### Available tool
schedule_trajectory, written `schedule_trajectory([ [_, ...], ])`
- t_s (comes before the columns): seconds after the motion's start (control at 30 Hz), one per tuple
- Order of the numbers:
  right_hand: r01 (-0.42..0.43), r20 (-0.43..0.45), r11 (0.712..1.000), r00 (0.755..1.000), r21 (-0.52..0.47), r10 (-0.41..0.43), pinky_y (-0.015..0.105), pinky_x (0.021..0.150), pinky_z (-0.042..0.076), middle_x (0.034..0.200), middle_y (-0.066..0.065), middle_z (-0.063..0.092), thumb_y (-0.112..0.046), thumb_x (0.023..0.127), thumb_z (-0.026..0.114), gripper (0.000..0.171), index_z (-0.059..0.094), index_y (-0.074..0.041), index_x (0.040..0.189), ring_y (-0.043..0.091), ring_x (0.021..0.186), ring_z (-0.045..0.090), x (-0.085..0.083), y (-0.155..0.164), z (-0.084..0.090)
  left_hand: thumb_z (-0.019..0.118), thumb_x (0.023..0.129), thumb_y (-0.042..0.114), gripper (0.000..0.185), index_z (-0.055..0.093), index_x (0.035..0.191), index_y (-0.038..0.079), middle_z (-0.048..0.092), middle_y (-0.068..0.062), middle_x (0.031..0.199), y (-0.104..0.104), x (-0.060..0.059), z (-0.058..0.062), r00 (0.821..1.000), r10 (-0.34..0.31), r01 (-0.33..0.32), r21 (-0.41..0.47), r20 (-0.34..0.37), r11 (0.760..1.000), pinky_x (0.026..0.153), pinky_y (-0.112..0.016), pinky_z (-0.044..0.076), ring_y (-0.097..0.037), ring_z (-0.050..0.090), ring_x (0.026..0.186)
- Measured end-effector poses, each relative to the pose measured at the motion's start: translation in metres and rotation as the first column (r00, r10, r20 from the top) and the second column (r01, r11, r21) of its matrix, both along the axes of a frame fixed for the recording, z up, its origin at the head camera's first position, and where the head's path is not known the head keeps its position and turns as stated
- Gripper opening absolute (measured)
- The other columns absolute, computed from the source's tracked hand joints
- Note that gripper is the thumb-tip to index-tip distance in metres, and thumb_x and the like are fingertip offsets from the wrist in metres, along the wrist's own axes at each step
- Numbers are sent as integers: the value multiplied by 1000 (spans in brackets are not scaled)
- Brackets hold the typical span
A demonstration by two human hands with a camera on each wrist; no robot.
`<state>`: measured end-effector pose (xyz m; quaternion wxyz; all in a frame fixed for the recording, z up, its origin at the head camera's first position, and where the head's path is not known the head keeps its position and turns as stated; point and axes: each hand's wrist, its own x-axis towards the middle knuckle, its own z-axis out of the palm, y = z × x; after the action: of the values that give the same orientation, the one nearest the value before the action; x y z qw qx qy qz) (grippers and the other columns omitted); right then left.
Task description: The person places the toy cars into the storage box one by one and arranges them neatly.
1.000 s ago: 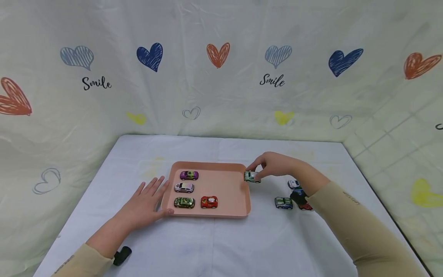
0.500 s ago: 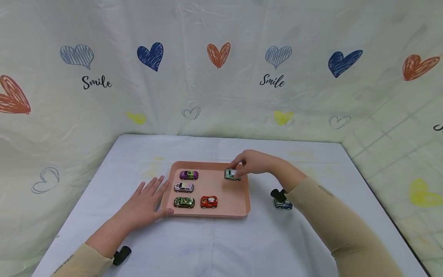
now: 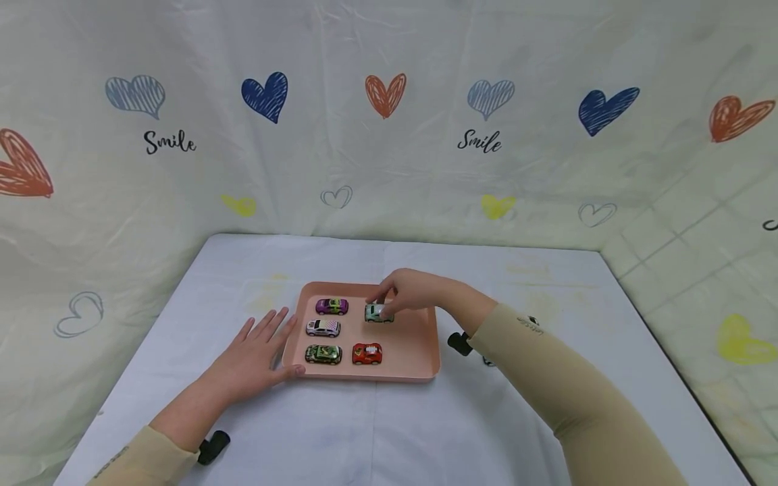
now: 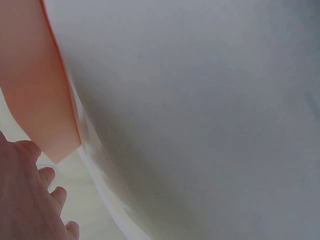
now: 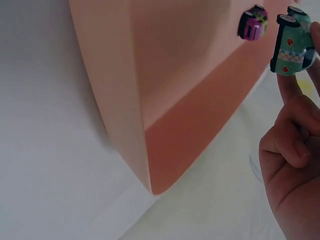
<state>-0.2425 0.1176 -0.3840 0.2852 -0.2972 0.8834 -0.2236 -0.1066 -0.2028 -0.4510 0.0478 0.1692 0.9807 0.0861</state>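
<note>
My right hand (image 3: 413, 289) pinches a mint-green toy car (image 3: 378, 312) over the back of the pink tray (image 3: 404, 371). In the right wrist view the same toy car (image 5: 294, 44) shows its wheels and a checkered band between thumb and fingers. To its left, inside the tray, a purple toy car (image 3: 331, 306), a white toy car (image 3: 323, 328) and a dark green toy car (image 3: 323, 354) line up in a column. A red toy car (image 3: 367, 354) sits right of the dark green one. My left hand (image 3: 258, 351) lies with fingers spread at the tray's left edge, thumb on the rim.
A white cloth covers the table (image 3: 304, 439). Right of the tray, a toy car (image 3: 489, 362) peeks out from behind the right sleeve (image 3: 547, 364), mostly hidden. A backdrop (image 3: 425, 169) printed with hearts hangs behind the table.
My right hand has carried the mint-green toy car leftward from the tray's right rim to above its middle. The sleeve now covers most of the cars at the right. My left hand stays put.
</note>
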Motion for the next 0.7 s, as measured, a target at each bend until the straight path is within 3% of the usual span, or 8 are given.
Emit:
schedule_trajectory([
  [0.33,-19,-4,997,1000,71,19,30,89,51,103,-9,67,-25,88,77,33,73,-28,120,11,100,57,8,-20,-19,45,82,83,105,25,159,14,18,-12,165,-1,-2,-4,1000,5,-5,-5,1,1000,120,-57,8,-36,14,150],
  [0.7,-57,-34,993,998,100,61,24,84,51,107,-9,67,-24,90,76,36,71,-25,125,8,96,58,12,-29,-28,50,85,78,101,27,158,12,21,-12,164,-2,0,-1,1000,-10,11,7,-21,1000,120,-58,10,-36,17,150],
])
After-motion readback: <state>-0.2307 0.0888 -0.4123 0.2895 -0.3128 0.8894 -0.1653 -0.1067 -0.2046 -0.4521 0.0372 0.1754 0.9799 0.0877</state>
